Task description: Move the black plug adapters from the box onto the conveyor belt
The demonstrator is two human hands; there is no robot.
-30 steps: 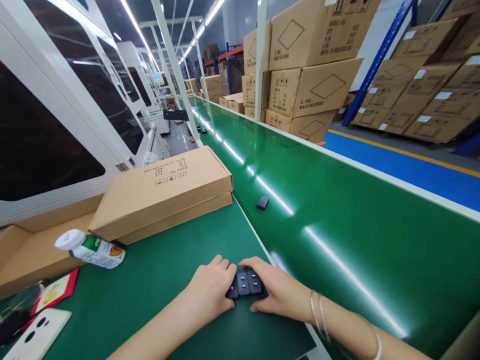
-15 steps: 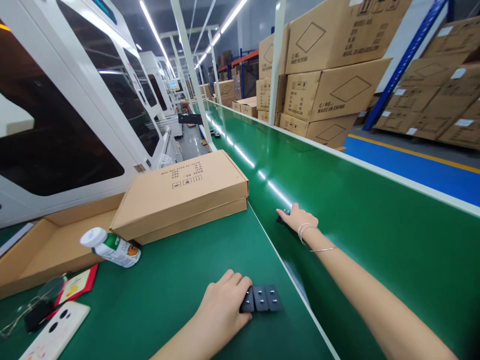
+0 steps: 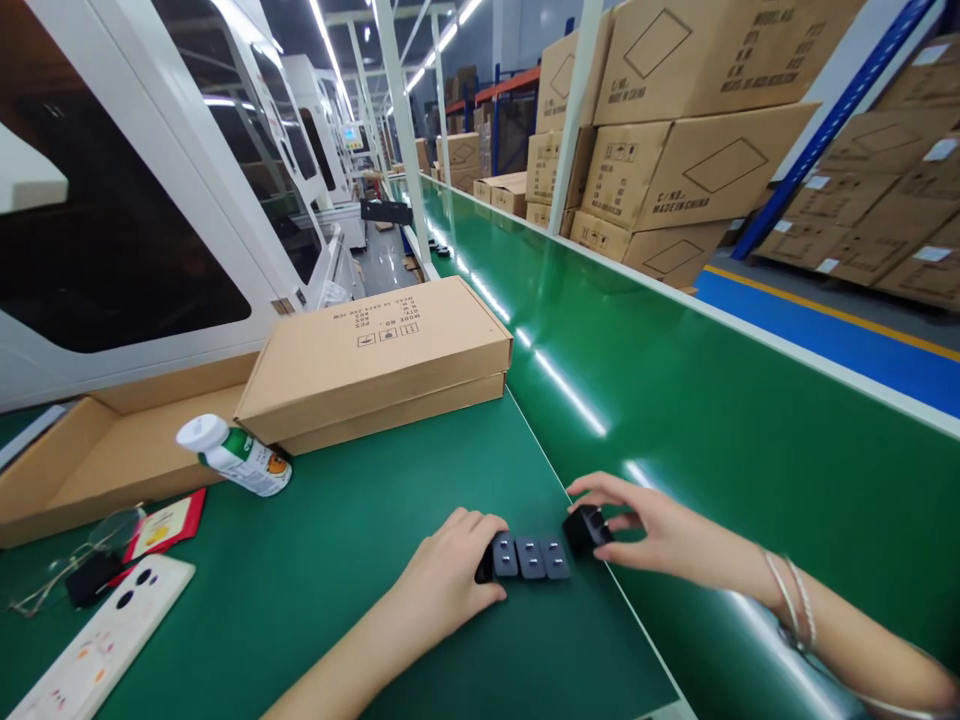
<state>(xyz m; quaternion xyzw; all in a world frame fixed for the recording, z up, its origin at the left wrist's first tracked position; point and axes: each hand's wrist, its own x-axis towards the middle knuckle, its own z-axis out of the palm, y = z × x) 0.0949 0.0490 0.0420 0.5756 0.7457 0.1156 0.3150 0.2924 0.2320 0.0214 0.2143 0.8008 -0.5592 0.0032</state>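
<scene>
Three black power adapters point(image 3: 530, 558) stand side by side in a row on the green table, their metal prongs facing up. My left hand point(image 3: 459, 562) is closed around the left end of the row, thumb in front and fingers behind. Part of the black adapter at that end is hidden by this hand. To the right of the row, my right hand point(image 3: 626, 520) grips another black adapter point(image 3: 581, 530) between thumb and fingers, tilted with its prongs towards the palm. It is at the table's edge, a small gap away from the row.
A closed carton point(image 3: 375, 360) lies behind my hands, beside an open cardboard tray point(image 3: 127, 450). At left are a white bottle point(image 3: 244, 460), glasses point(image 3: 75, 560), a red packet point(image 3: 169, 525) and a phone point(image 3: 105, 640). A green conveyor belt point(image 3: 712, 400) runs along the right.
My right hand has come back from the belt to the table's edge, bringing a black adapter beside the row. My left hand stays at the row's left end. The view has shifted slightly.
</scene>
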